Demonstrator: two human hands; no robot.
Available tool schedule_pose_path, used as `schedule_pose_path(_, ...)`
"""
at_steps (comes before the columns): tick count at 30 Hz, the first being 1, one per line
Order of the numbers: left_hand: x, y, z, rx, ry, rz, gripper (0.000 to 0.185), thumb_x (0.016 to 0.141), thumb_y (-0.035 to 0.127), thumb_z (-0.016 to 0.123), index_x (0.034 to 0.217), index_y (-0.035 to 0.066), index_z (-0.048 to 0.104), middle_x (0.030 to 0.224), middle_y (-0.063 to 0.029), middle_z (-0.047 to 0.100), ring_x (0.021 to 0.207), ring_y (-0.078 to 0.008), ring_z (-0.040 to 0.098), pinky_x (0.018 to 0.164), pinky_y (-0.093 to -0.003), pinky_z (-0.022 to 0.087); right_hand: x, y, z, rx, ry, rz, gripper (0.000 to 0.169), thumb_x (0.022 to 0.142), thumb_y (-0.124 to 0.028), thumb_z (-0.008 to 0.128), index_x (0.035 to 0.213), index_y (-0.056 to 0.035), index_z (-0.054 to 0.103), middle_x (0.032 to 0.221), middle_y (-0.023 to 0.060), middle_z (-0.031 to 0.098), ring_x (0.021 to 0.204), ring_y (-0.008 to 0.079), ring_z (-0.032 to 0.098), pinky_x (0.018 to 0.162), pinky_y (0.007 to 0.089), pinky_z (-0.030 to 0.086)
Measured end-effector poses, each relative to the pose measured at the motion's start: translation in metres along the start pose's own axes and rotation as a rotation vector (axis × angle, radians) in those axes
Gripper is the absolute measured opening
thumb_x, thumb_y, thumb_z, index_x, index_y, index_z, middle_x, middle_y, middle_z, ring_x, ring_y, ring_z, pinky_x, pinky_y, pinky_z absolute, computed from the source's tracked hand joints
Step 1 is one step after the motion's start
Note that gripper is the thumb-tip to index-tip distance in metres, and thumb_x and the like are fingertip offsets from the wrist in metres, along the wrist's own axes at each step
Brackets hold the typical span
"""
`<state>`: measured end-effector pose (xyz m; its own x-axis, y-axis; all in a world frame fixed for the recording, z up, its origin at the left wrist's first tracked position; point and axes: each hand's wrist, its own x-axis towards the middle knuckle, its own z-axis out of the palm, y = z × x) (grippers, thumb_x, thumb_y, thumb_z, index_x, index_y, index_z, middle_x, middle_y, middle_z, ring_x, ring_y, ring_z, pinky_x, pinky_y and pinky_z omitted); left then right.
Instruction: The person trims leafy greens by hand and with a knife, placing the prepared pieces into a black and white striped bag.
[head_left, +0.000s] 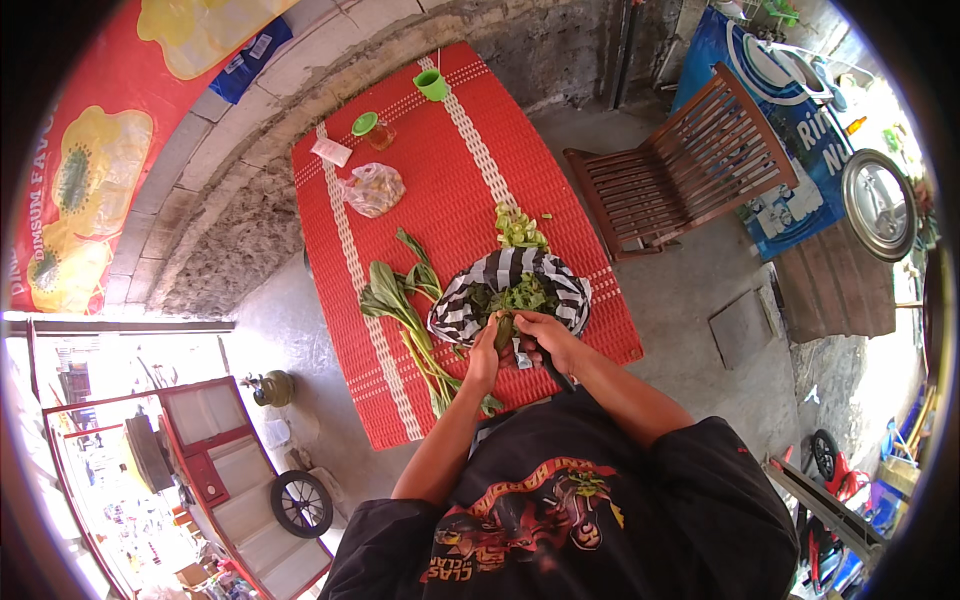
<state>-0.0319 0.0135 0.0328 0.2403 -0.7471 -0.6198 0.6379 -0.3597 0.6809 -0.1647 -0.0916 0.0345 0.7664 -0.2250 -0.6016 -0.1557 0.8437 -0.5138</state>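
My left hand (486, 358) grips a bunch of green leaves (505, 331) over a black-and-white striped plastic bag (452, 304). Against the same leaves, my right hand (551, 341) is closed round a knife, whose black handle (556, 373) points back towards me; its blade cannot be made out. Cut leaves (529, 294) fill the bag's open mouth. Just beyond the bag lies a heap of pale green cut pieces (519, 227). Whole leafy green stalks (390, 294) lie left of the bag, and more long stems (427, 364) reach towards the table's near edge.
The table has a red woven cover (442, 180). On its far part stand a green cup (430, 85), a jar with a green lid (381, 136), a small white packet (331, 151) and a knotted clear plastic bag (375, 189). A wooden slatted chair (679, 161) stands to the right.
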Motion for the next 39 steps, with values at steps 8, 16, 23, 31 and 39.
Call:
schedule_pose_path(8, 0.008, -0.016, -0.008, -0.028, 0.096, 0.027, 0.043, 0.104, 0.048, 0.035, 0.098, 0.009, 0.052, 0.060, 0.0013, 0.038, 0.046, -0.0106, 0.035, 0.046, -0.0283, 0.039, -0.002, 0.001, -0.002, -0.039, -0.065, -0.066, 0.041, 0.103, -0.031, 0.049, 0.143, -0.0201, 0.049, 0.063, -0.0042, 0.041, 0.051, 0.0066, 0.038, 0.045, 0.0228, 0.033)
schedule_pose_path(16, -0.003, 0.005, 0.005, 0.137, 0.071, -0.035, 0.072, 0.095, 0.073, 0.020, 0.096, 0.011, 0.057, 0.059, 0.0044, 0.034, 0.045, -0.0081, 0.031, 0.044, -0.0261, 0.032, -0.011, -0.006, 0.008, -0.148, -0.089, -0.023, 0.044, 0.102, -0.030, 0.050, 0.144, -0.0188, 0.046, 0.063, -0.0047, 0.041, 0.052, 0.0058, 0.039, 0.044, 0.0221, 0.033)
schedule_pose_path(23, 0.010, 0.001, 0.005, 0.163, 0.221, -0.048, 0.059, 0.099, 0.064, 0.030, 0.097, 0.010, 0.056, 0.061, 0.0038, 0.037, 0.046, -0.0081, 0.035, 0.043, -0.0260, 0.036, 0.004, 0.005, -0.004, -0.029, 0.026, -0.082, 0.037, 0.102, -0.029, 0.050, 0.138, -0.0202, 0.054, 0.063, -0.0059, 0.041, 0.051, 0.0046, 0.038, 0.044, 0.0221, 0.033)
schedule_pose_path(31, 0.009, -0.004, 0.008, 0.163, 0.057, 0.147, 0.026, 0.105, 0.035, 0.043, 0.096, 0.010, 0.048, 0.064, 0.0042, 0.036, 0.050, -0.0082, 0.041, 0.046, -0.0277, 0.046, 0.000, 0.004, -0.003, 0.033, 0.005, -0.129, 0.035, 0.101, -0.027, 0.053, 0.135, -0.0195, 0.054, 0.063, -0.0067, 0.042, 0.050, 0.0044, 0.039, 0.042, 0.0228, 0.032)
schedule_pose_path(39, 0.011, 0.002, 0.005, 0.102, -0.029, 0.058, 0.024, 0.105, 0.033, 0.042, 0.109, 0.010, 0.051, 0.064, 0.0042, 0.036, 0.050, -0.0084, 0.041, 0.046, -0.0279, 0.045, -0.003, 0.007, -0.003, 0.085, -0.053, -0.171, 0.026, 0.101, -0.027, 0.055, 0.124, -0.0170, 0.057, 0.064, -0.0065, 0.044, 0.052, 0.0046, 0.042, 0.042, 0.0225, 0.033)
